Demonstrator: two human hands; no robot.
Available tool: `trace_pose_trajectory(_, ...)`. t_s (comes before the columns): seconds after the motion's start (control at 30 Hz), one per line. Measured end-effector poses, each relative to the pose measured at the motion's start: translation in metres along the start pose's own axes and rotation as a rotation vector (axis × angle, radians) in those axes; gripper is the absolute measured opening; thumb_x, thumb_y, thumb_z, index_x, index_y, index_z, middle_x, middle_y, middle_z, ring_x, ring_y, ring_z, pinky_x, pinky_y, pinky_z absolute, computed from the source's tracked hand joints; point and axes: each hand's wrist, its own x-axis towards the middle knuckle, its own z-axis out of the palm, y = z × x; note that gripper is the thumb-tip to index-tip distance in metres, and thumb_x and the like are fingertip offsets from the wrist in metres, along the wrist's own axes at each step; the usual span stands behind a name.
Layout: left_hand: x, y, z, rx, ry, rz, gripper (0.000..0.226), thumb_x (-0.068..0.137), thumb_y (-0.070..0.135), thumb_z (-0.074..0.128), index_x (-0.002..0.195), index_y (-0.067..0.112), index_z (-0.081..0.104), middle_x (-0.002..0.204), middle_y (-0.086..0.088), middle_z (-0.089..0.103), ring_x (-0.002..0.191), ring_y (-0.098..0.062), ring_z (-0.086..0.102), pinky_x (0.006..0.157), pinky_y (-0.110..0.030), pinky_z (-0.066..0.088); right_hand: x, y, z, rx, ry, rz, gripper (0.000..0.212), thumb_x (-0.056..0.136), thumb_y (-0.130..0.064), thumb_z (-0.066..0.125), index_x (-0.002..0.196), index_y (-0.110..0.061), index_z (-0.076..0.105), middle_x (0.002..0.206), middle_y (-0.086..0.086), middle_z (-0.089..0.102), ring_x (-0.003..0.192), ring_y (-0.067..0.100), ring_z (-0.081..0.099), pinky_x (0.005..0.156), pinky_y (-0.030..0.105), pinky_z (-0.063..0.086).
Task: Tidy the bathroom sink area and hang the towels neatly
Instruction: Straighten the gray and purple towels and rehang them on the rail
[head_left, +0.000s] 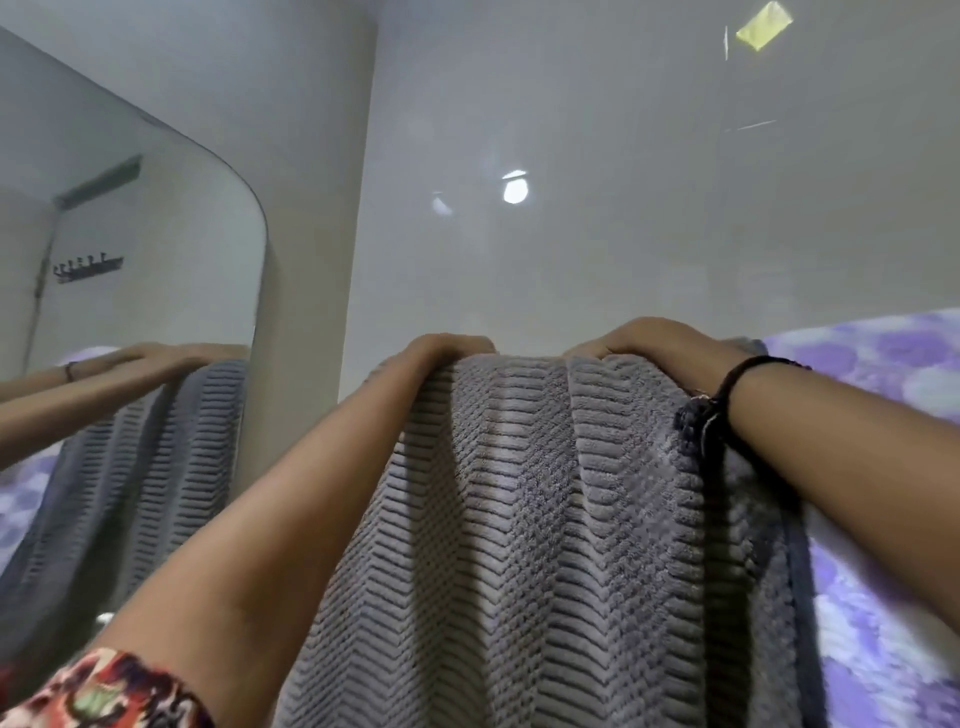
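A grey ribbed towel (545, 519) hangs in front of me against the white tiled wall, its top edge folded over something hidden, probably a rail. My left hand (441, 351) grips the towel's top edge on the left side, fingers curled over it. On the right side, my right hand (649, 340) clasps the same top edge; a black band circles that wrist. A purple and white patterned towel (883, 374) hangs directly to the right, partly behind my right forearm.
A mirror (130, 260) with a rounded corner is on the left wall and reflects my arms and the grey towel. A rounded white column (311, 208) stands between mirror and towel. The glossy wall (571, 130) fills the upper view.
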Motion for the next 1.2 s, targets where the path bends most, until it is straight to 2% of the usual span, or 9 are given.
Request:
trace_pose_trajectory(0.1, -0.016, 0.000, 0.010, -0.195, 0.359, 0.148, 0.034, 0.092, 0.019, 0.051, 0.075, -0.006, 0.066, 0.074, -0.021, 0.063, 0.062, -0.018, 0.049, 0.060, -0.026, 0.035, -0.001, -0.026, 0.006, -0.118, 0.098, 0.044, 0.034, 0.095, -0.026, 0.043, 0.107, 0.001, 0.059, 0.102, 0.016, 0.056, 0.098, 0.025, 0.053, 0.086, 0.031, 0.041)
trace_pose_trajectory(0.2, -0.039, -0.016, 0.030, -0.166, 0.691, 0.083, 0.047, 0.094, 0.037, 0.042, 0.074, 0.002, 0.066, 0.069, -0.010, 0.061, 0.061, -0.023, 0.052, 0.060, -0.029, 0.033, -0.037, -0.035, 0.034, -0.189, 0.533, -0.026, 0.037, 0.095, -0.027, 0.038, 0.064, -0.010, 0.048, 0.070, 0.007, 0.054, 0.074, 0.024, 0.052, 0.068, 0.031, 0.038)
trace_pose_trajectory(0.4, -0.072, -0.040, 0.070, -0.108, 0.973, 0.101, 0.039, 0.097, 0.034, 0.033, 0.105, 0.006, 0.060, 0.109, -0.017, 0.063, 0.098, -0.026, 0.055, 0.086, -0.037, 0.039, -0.132, -0.018, 0.110, -0.033, 0.807, 0.040, 0.062, 0.088, -0.034, 0.056, 0.140, -0.012, 0.029, 0.148, 0.022, 0.023, 0.136, 0.034, 0.025, 0.114, 0.041, 0.023)
trace_pose_trajectory(0.6, -0.091, -0.072, 0.070, -0.566, 0.790, -0.262, 0.067, 0.089, 0.060, 0.033, 0.119, 0.001, 0.048, 0.126, -0.023, 0.053, 0.109, -0.034, 0.052, 0.093, -0.044, 0.040, -0.165, -0.008, 0.112, 0.399, 0.756, 0.035, 0.058, 0.081, -0.018, 0.068, 0.129, -0.013, 0.036, 0.115, 0.016, 0.056, 0.083, 0.013, 0.056, 0.069, 0.002, 0.034)
trace_pose_trajectory(0.67, -0.096, -0.081, 0.062, -0.715, 0.671, -0.256, 0.067, 0.090, 0.058, 0.037, 0.119, 0.000, 0.054, 0.129, -0.021, 0.054, 0.110, -0.032, 0.053, 0.095, -0.040, 0.039, -0.156, -0.001, 0.087, 0.363, 0.743, 0.021, 0.040, 0.083, -0.007, 0.062, 0.119, -0.013, 0.047, 0.087, 0.012, 0.067, 0.062, 0.016, 0.058, 0.046, 0.010, 0.036)
trace_pose_trajectory(0.73, -0.099, -0.084, 0.052, -0.923, 0.495, -0.187, 0.059, 0.089, 0.051, 0.045, 0.124, 0.004, 0.054, 0.128, -0.013, 0.056, 0.100, -0.023, 0.057, 0.090, -0.029, 0.042, -0.142, 0.004, 0.053, 0.283, 0.840, 0.041, 0.032, 0.083, -0.002, 0.055, 0.112, -0.014, 0.055, 0.095, 0.017, 0.070, 0.085, 0.034, 0.064, 0.063, 0.032, 0.040)
trace_pose_trajectory(0.9, -0.090, -0.073, 0.027, -1.161, 0.514, -0.156, 0.031, 0.084, 0.031, 0.062, 0.102, 0.005, 0.064, 0.097, -0.013, 0.066, 0.058, -0.015, 0.066, 0.055, -0.022, 0.055, -0.119, 0.008, -0.002, 0.052, 0.941, 0.144, 0.029, 0.089, 0.000, 0.042, 0.115, -0.007, 0.054, 0.114, 0.023, 0.059, 0.101, 0.040, 0.058, 0.076, 0.039, 0.045)
trace_pose_trajectory(1.03, -0.089, -0.074, 0.036, -0.971, 0.553, -0.133, 0.043, 0.088, 0.035, 0.056, 0.114, 0.001, 0.061, 0.112, -0.017, 0.064, 0.096, -0.028, 0.063, 0.092, -0.039, 0.050, -0.132, 0.002, 0.032, -0.201, 0.948, 0.246, 0.030, 0.092, 0.000, 0.040, 0.119, -0.008, 0.047, 0.118, 0.022, 0.047, 0.093, 0.039, 0.058, 0.061, 0.035, 0.031)
trace_pose_trajectory(1.2, -0.097, -0.093, 0.035, -1.028, 0.535, -0.047, 0.051, 0.085, 0.029, 0.062, 0.122, -0.004, 0.051, 0.106, -0.016, 0.061, 0.088, -0.023, 0.060, 0.069, -0.024, 0.050, -0.149, -0.004, 0.084, -0.264, 0.892, 0.252, 0.050, 0.089, -0.027, 0.053, 0.135, -0.019, 0.034, 0.135, 0.024, 0.036, 0.109, 0.041, 0.042, 0.083, 0.048, 0.045)
